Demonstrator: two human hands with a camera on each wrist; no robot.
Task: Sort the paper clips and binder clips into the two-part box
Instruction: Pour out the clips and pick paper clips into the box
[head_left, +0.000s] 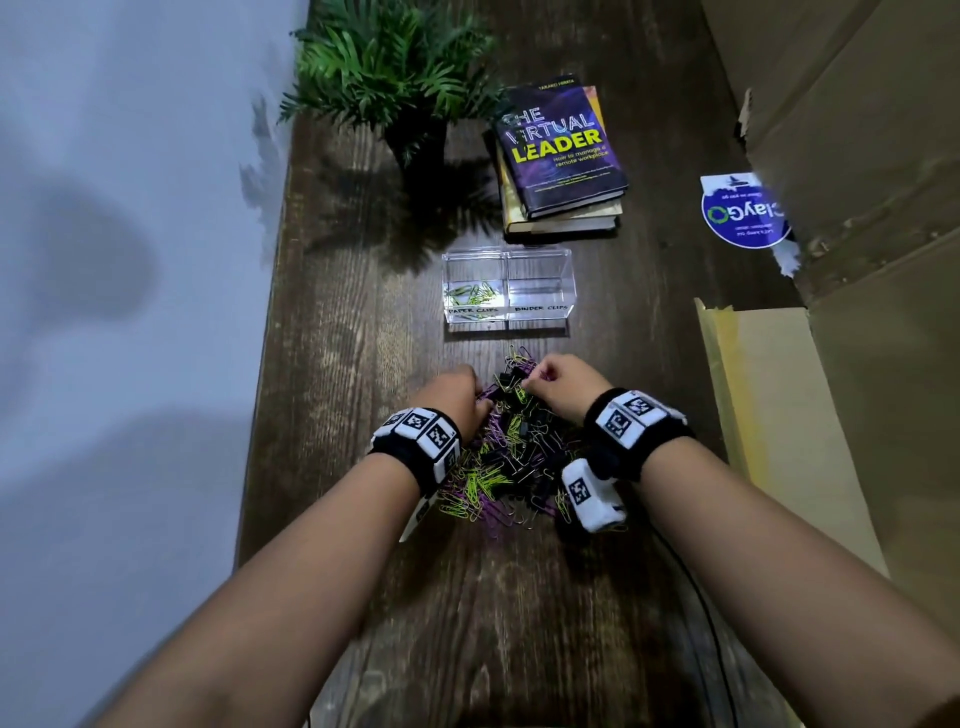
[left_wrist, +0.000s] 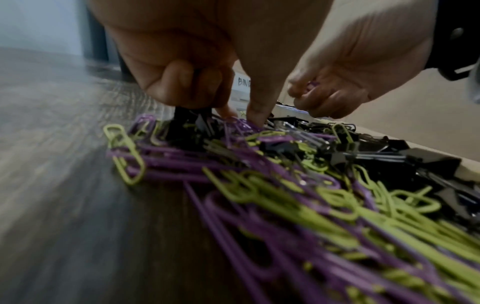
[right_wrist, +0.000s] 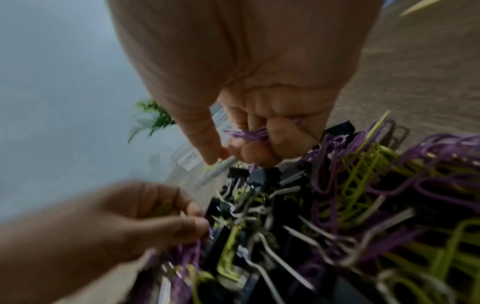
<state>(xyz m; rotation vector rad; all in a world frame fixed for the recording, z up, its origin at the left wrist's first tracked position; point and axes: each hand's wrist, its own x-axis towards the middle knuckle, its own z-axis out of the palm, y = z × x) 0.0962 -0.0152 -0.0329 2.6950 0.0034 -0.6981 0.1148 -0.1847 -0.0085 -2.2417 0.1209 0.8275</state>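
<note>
A mixed pile of purple and green paper clips and black binder clips (head_left: 511, 457) lies on the dark wooden table, under both hands. My left hand (head_left: 480, 397) digs into its far left side; the curled fingers grip a black binder clip (left_wrist: 188, 117) while the index fingertip (left_wrist: 255, 117) presses into purple clips. My right hand (head_left: 532, 379) hovers over the far edge, its curled fingers holding a small bunch of purple paper clips (right_wrist: 248, 133). Beyond the pile stands the clear two-part box (head_left: 537, 291). Its left part, labelled PAPER CLIPS, holds several paper clips (head_left: 472, 293); its right part, labelled BINDER CLIPS, looks empty.
A potted green plant (head_left: 395, 78) and a stack of books (head_left: 561, 150) stand behind the box. Large cardboard boxes (head_left: 857, 130) and a cardboard flap (head_left: 789, 415) line the table's right side. A pale wall runs along the left edge.
</note>
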